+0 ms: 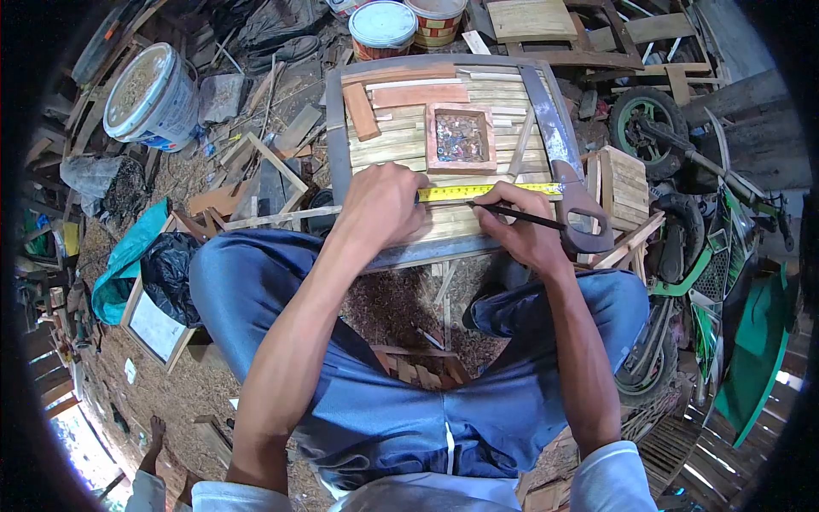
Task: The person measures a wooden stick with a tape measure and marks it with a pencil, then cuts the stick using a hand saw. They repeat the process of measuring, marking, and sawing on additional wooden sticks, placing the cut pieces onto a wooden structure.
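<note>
My left hand (380, 205) is closed on one end of a yellow tape measure (461, 193) at the near side of a slatted wooden table. Whether the tape's case sits inside that hand is hidden. The tape stretches rightward across pale wood, passing behind the fingers of my right hand (520, 226). Gripped in my right hand is a dark pencil (533, 217), its tip pointing left just below the tape. Beyond the tape stands a square wooden box (433, 162) holding small metal bits. A handsaw (584, 218) lies along the table's right side, handle toward me.
Cut wood pieces (418, 94) lie on the table's far part. Buckets (382, 30) stand behind it, and a white bucket (145, 98) is at left. A green motorbike (687, 264) is close on the right. Another person's limb (153, 448) shows at lower left.
</note>
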`<state>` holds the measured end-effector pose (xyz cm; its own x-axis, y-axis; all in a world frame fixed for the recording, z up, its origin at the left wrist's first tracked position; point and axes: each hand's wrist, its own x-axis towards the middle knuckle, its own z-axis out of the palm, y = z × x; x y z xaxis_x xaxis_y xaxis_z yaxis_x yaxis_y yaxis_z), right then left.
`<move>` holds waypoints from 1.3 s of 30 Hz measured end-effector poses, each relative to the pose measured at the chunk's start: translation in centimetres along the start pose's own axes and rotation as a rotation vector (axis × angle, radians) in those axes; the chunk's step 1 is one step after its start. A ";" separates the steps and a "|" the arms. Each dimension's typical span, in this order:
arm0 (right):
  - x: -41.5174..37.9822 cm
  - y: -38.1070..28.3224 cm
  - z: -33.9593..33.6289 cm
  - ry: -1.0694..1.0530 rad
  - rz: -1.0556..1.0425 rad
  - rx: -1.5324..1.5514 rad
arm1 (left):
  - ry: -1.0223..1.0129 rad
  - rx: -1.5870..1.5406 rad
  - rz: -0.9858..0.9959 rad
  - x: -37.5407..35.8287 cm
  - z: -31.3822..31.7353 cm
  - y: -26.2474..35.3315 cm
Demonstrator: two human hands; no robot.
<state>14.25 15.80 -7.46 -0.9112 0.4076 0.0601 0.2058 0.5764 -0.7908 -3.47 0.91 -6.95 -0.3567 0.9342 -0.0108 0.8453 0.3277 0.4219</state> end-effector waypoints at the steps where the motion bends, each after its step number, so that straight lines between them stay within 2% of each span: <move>1: 0.0 0.1 0.0 -0.004 -0.006 -0.014 | 0.001 -0.004 0.000 0.0 0.0 0.0; 11: 0.0 0.2 0.0 -0.015 0.008 0.001 | -0.007 -0.006 -0.001 0.1 -0.1 0.1; 14: 0.0 0.4 0.3 0.053 -0.047 0.015 | 0.002 -0.003 0.008 0.0 0.0 0.1; 17: 0.0 -0.2 -0.2 -0.022 0.008 -0.029 | 0.005 -0.003 0.014 0.0 -0.2 0.2; 20: -0.1 0.2 0.3 0.042 -0.015 0.041 | 0.002 -0.001 0.016 0.0 0.0 0.0; 23: 0.0 0.2 0.0 0.011 -0.030 0.002 | -0.005 0.003 0.016 0.1 0.1 -0.1; 26: 0.1 0.2 0.6 0.093 -0.064 0.063 | -0.007 0.008 0.007 0.1 0.0 -0.1; 29: -0.1 0.3 0.2 0.000 0.003 0.027 | -0.010 0.013 0.004 0.1 0.1 0.0; 32: -0.1 0.2 0.1 0.000 -0.009 0.002 | -0.012 0.012 0.004 0.1 0.1 0.0; 35: -0.1 0.5 0.3 0.018 0.001 0.018 | -0.011 0.008 -0.004 0.1 0.2 0.0; 38: 0.0 -0.2 -0.2 0.029 0.101 0.078 | -0.031 0.009 -0.018 0.3 -0.2 0.2; 39: 0.1 -0.7 -0.6 0.097 0.061 0.079 | -0.039 0.008 -0.022 0.3 -0.4 0.3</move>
<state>14.21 15.86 -6.55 -0.8582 0.5091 0.0656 0.2280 0.4926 -0.8398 -3.49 1.20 -6.50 -0.3596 0.9315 -0.0551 0.8406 0.3490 0.4141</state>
